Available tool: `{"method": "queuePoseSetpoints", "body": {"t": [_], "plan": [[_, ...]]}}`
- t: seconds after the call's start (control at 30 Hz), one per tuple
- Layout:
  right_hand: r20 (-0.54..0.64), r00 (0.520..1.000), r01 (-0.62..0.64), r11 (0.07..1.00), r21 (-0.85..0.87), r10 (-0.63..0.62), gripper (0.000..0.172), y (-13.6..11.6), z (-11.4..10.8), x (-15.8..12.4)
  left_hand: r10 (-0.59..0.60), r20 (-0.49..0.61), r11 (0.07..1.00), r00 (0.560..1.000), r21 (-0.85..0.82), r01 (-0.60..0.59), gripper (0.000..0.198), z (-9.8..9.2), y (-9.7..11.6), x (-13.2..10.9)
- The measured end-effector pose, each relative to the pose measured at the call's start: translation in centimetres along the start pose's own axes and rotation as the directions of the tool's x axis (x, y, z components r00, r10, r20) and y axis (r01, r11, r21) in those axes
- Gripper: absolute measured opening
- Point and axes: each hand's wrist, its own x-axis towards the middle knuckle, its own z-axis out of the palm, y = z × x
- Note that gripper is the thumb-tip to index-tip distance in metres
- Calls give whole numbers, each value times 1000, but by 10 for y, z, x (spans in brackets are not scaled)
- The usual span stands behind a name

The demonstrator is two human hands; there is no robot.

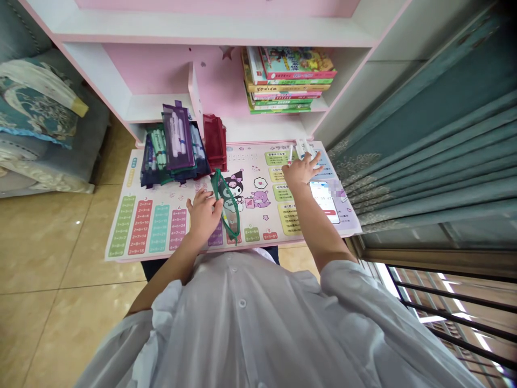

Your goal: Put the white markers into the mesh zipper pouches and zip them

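Observation:
My left hand [203, 215] grips the edge of a clear zip pouch with green trim [229, 207], which stands tilted on a printed multiplication desk mat [141, 226]. My right hand [301, 171] rests spread on the mat's far right area. A white pen [290, 153] lies against its fingers, its lower end hidden behind the hand. Just beyond sits a small white packet [304, 146]. A smartphone [324, 200] with a lit screen lies to the right of my right wrist.
Dark and purple pouches [175, 151] lie piled at the mat's back left, with a red pouch [215, 143] beside them. A pink-and-white shelf unit [161, 64] holds stacked books [288, 81]. A teal curtain [424, 145] hangs to the right. Tiled floor surrounds the desk.

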Motion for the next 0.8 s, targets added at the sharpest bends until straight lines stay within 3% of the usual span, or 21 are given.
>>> {"method": "queuePoseSetpoints", "body": {"t": [0.17,0.47,0.6,0.8], "plan": [[-106,988,128,976,174,-111,19,-23,-23,-61,-6,-3,1000,1000,0,6,30,0,-1,0],[-97,927,360,792,493,-362,17,-59,-53,-164,-22,5,1000,1000,-5,22,29,1,-3,-2],[-16,889,399,758,516,-457,19,-69,-59,-189,-17,-4,1000,1000,-25,17,29,0,-2,-1],[202,834,399,814,423,-513,15,-79,-55,-202,-24,-2,1000,1000,-11,24,27,1,-3,-1]]}}
